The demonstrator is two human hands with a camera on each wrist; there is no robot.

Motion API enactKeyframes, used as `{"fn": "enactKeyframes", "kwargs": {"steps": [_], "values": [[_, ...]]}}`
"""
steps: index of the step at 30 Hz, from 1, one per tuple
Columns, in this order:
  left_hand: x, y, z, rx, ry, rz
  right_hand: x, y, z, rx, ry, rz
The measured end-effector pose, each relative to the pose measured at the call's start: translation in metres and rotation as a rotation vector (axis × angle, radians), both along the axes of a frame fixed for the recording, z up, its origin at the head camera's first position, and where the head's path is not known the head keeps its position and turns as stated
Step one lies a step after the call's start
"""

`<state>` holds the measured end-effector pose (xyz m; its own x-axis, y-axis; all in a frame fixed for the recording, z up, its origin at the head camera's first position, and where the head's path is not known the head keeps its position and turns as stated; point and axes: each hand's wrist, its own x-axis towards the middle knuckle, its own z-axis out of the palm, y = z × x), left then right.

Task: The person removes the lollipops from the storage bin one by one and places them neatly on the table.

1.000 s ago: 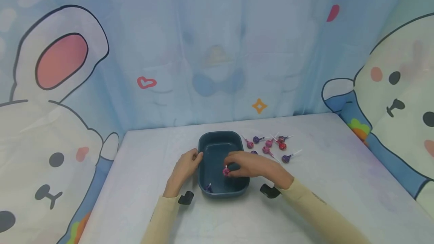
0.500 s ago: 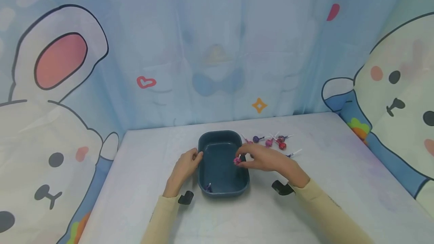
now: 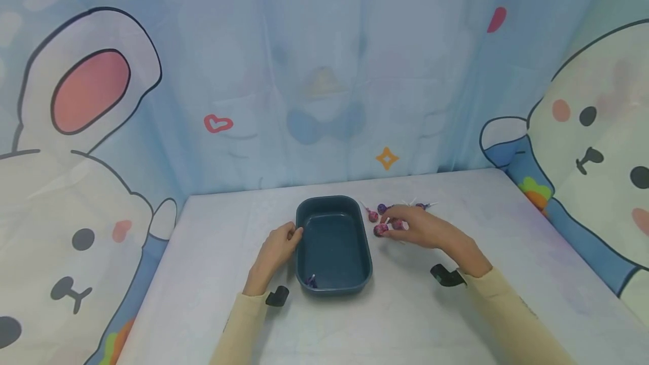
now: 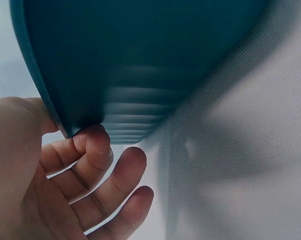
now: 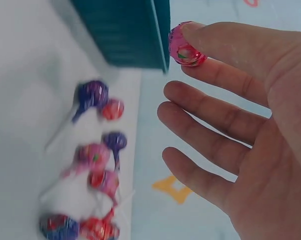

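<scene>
My left hand (image 3: 276,249) pinches the left rim of a dark teal rectangular box (image 3: 300,252), thumb and index finger on its edge in the left wrist view. Just right of the box, my right hand (image 3: 428,227) pinches a pink-wrapped lollipop (image 5: 185,47) between thumb and index finger, its other fingers spread. One dark purple lollipop (image 3: 311,281) lies in the box's near left corner. Past the right hand lie several more lollipops, among them a pink one (image 3: 372,216) and a purple one (image 3: 382,208); the hand partly hides the group.
Both hands and the box are over a white table (image 3: 228,213). A blue curtain (image 3: 324,128) printed with cartoon rabbits hangs behind and at the sides. A black wrist camera (image 3: 278,296) sits at the left cuff, another (image 3: 447,276) at the right.
My right hand has moved right and away from me, carrying the pink lollipop from above the box to beyond its right rim. The left hand and the box have stayed put.
</scene>
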<state>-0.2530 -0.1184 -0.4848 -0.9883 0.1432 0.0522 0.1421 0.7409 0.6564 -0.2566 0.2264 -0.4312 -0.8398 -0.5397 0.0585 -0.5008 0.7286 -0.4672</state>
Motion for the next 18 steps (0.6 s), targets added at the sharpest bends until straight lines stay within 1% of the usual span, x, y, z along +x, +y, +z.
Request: {"fn": "enactKeyframes", "kwargs": {"steps": [6,12,18], "values": [[0.000,0.000,0.000,-0.003,-0.005,0.008,-0.011,0.023,-0.004,0.027,-0.058,-0.115],[0.000,0.000,0.000,-0.005,0.001,0.008,-0.018,0.046,-0.011,0.005,-0.066,-0.162],[0.000,0.000,0.000,0.000,0.009,-0.001,-0.022,0.071,-0.022,0.005,-0.034,-0.187]]}}
